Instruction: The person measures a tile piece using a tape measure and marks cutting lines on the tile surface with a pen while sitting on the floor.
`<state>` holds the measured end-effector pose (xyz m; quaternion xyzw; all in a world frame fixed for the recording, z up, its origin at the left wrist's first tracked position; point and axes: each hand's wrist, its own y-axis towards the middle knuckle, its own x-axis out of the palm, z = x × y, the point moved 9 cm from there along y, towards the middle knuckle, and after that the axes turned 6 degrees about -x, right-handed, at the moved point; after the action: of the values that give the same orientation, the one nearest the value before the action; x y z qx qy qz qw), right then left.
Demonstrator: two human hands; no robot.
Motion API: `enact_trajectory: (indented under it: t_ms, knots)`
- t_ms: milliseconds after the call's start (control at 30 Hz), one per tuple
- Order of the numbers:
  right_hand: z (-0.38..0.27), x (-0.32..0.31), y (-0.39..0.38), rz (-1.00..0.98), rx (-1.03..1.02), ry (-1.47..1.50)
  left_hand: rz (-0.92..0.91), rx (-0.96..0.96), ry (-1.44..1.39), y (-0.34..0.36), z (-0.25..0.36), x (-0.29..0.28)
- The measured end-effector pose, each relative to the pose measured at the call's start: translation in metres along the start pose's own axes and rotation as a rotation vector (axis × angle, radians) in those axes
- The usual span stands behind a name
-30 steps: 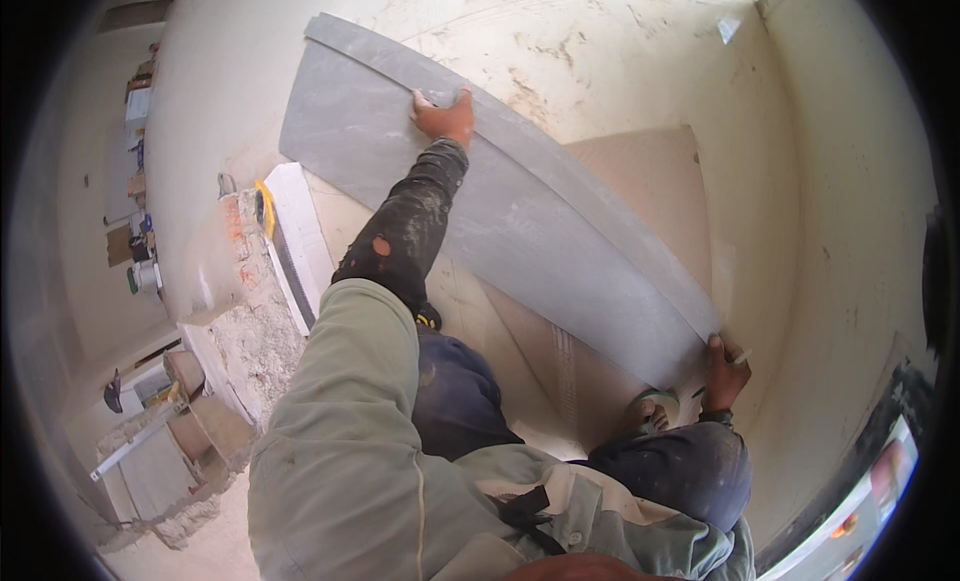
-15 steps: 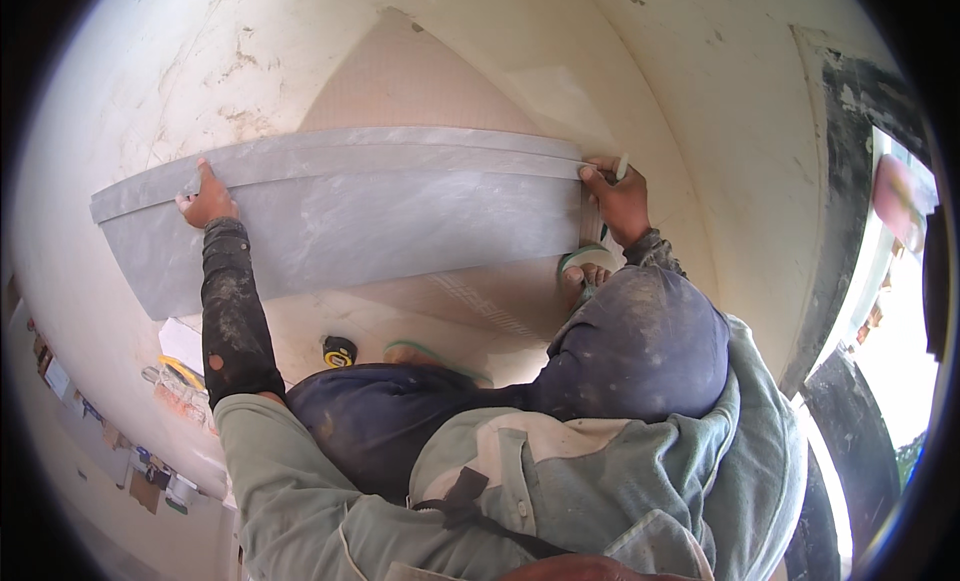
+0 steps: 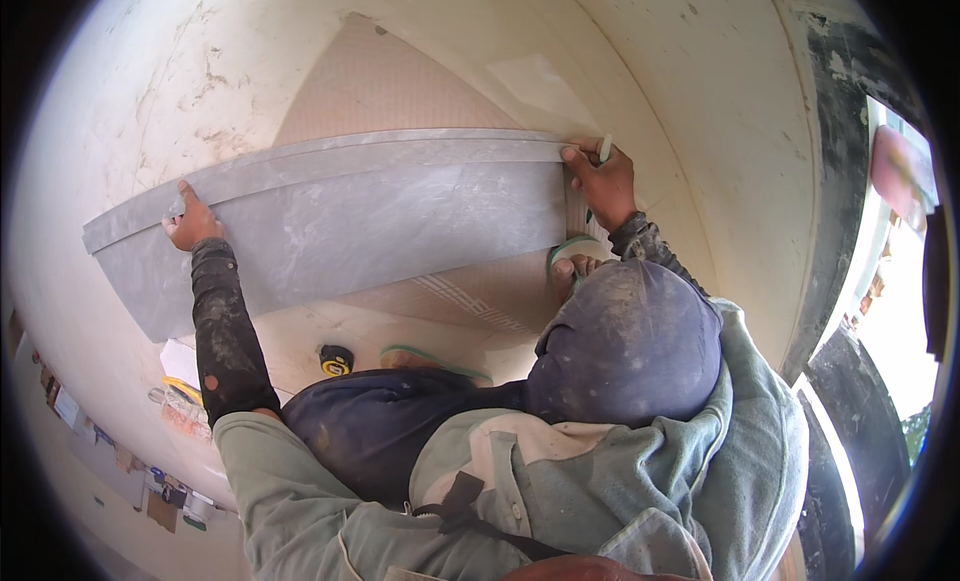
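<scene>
A large grey marbled tile (image 3: 420, 221) lies across the floor in front of me. Along its far edge rests a long, narrow grey strip (image 3: 370, 151) of similar look. My left hand (image 3: 195, 223) grips the strip near its left end, index finger stretched over it and the other fingers bent. At the opposite end, my right hand (image 3: 604, 186) pinches the strip's corner between thumb and fingers. A pale pen-like stick (image 3: 605, 148) pokes up from between those right fingers; its lower part is hidden.
A black and yellow tape measure (image 3: 336, 360) sits on the floor by my left knee. Yellow-handled tool (image 3: 182, 388) and a white piece (image 3: 180, 361) lie beyond my left forearm. My sandalled foot (image 3: 575, 266) is beside the tile's right end. Plastered walls meet beyond it; a dark door frame (image 3: 840, 181) stands right.
The tiles and both hands sit slightly further left in the picture, and the view has tilted a little. Both hands keep their places at the strip's ends.
</scene>
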<state>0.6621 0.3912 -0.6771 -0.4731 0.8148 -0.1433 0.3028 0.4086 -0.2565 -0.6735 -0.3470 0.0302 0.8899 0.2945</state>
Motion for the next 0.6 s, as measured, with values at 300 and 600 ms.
enact_trajectory:
  t_ms: [300,600]
  knots:
    - [0.002,-0.002,0.000,0.000,0.011,-0.040,0.014,-0.002,0.041,-0.005,0.000,-0.001]
    - [-0.003,-0.003,0.016,-0.032,-0.071,-0.220,0.023,0.015,-0.005,0.026,-0.015,-0.006]
